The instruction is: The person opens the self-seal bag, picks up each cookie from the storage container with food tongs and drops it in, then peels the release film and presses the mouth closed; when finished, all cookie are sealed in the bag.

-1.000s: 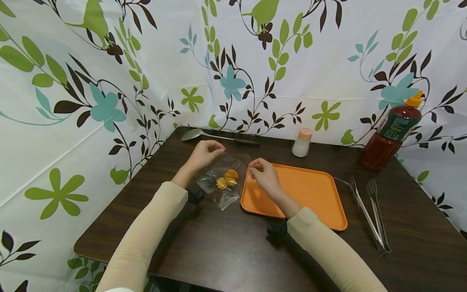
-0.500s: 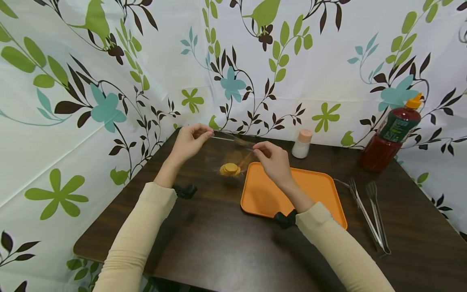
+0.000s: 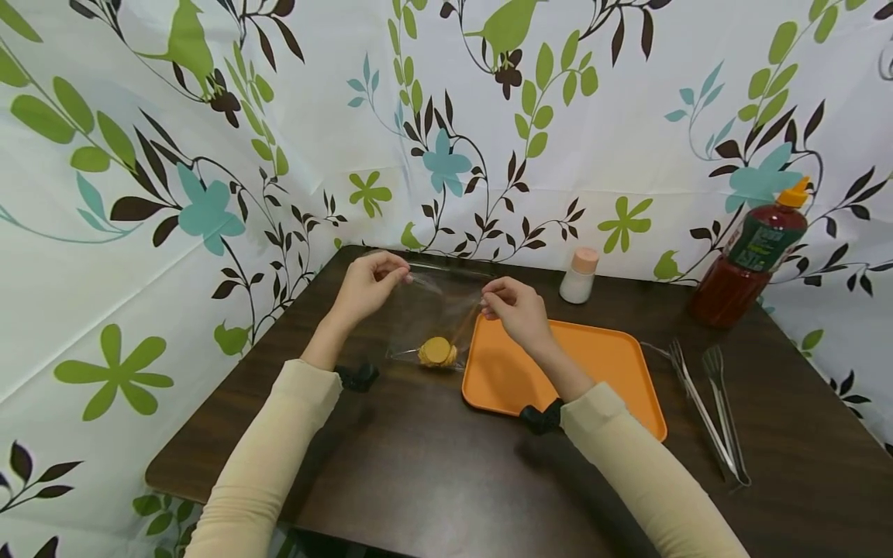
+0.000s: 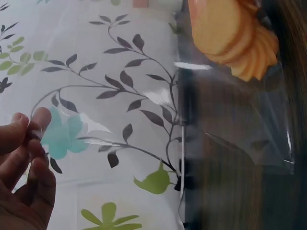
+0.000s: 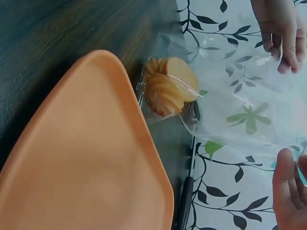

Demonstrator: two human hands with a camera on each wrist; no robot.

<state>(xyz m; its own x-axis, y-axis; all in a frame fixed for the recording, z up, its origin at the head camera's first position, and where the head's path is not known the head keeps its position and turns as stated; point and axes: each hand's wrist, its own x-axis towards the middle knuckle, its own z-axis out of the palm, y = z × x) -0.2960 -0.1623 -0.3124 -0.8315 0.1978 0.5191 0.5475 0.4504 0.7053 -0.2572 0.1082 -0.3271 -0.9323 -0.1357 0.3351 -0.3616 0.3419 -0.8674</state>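
A clear plastic bag (image 3: 418,322) hangs between my two hands, its upper edge stretched sideways. Several round, ridged yellow cookies (image 3: 437,352) lie together in its bottom corner, just left of the orange tray (image 3: 572,364). At the bag's upper left, my left hand (image 3: 370,283) pinches the plastic between thumb and fingers. The upper right is pinched the same way by my right hand (image 3: 518,310), which is over the tray's far left corner. In the right wrist view the cookies (image 5: 168,88) sit beside the tray's rim, inside the transparent film.
Tongs (image 3: 715,418) lie right of the tray. A white shaker with a pink cap (image 3: 577,277) and a red sauce bottle (image 3: 749,256) stand near the patterned curtain behind. A black-handled utensil (image 5: 184,201) lies along the table's back edge.
The bag, flat on the table a second ago, was lifted by both hands and drawn upright. Over the last half second the cookies have sunk slightly towards the table.
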